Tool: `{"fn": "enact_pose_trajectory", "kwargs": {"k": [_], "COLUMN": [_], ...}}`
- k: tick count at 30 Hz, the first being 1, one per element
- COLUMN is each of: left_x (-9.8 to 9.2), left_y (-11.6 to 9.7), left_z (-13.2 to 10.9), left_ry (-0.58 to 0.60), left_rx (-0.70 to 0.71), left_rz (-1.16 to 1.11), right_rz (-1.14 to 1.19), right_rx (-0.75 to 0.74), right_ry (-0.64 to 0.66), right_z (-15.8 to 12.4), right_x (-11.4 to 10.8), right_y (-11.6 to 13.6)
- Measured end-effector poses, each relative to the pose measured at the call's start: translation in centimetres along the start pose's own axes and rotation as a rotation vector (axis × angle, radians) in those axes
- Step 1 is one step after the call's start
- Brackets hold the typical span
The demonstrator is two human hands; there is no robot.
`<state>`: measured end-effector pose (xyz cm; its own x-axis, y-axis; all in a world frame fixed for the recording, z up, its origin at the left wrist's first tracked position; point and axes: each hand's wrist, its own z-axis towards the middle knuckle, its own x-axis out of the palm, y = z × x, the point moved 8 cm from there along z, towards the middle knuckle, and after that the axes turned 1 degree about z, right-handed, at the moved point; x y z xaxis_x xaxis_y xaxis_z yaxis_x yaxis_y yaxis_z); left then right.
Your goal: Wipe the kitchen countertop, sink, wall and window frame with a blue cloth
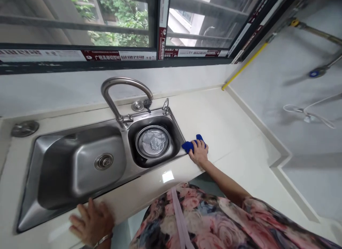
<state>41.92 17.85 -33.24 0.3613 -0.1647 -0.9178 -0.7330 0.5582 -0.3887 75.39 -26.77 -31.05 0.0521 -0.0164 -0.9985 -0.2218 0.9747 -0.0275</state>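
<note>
Bunched under the fingers of my right hand [198, 154] is a blue cloth [189, 146], pressed on the white countertop [227, 120] beside the right edge of the sink. My left hand [93, 222] rests with spread fingers on the counter's front strip, near the front rim of the large basin [98, 142]; nothing is in it. In the smaller basin [175, 145] sits a round metal strainer [146, 149], and a crumpled, clear plastic-looking piece [157, 140] lies inside it.
A curved faucet [125, 79] rises behind the sink, with a small spout [166, 105] at the back right corner. A round metal lid [25, 128] lies at the back left. A yellow pipe [244, 66] runs down the right wall, below the window frame [120, 58].
</note>
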Motion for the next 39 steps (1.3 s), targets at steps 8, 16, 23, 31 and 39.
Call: {"fn": "enact_pose_trajectory", "kwargs": {"k": [8, 16, 23, 31, 39], "left_x": [-1.8, -2.2, -2.2, -1.9, -1.8], "left_y": [-1.7, -1.9, -1.6, -1.1, -1.1], "left_z": [0.5, 0.6, 0.5, 0.9, 0.8], "left_ry": [-0.057, -0.044, -0.021, -0.001, -0.001], "left_rx": [-0.088, -0.096, -0.115, -0.139, -0.152], "left_rz": [0.109, 0.156, 0.159, 0.171, 0.145], "right_rz": [0.010, 0.112, 0.132, 0.083, 0.170], "right_rx": [-0.018, 0.146, 0.517, 0.817, 0.391], "right_ry": [0.091, 0.189, 0.130, 0.039, 0.107], "right_z": [10.9, 19.6, 13.1, 9.2, 17.4], "right_x": [0.1, 1.4, 1.7, 0.4, 0.8], "right_y": [1.1, -8.2, -23.2, -23.3, -6.3]}}
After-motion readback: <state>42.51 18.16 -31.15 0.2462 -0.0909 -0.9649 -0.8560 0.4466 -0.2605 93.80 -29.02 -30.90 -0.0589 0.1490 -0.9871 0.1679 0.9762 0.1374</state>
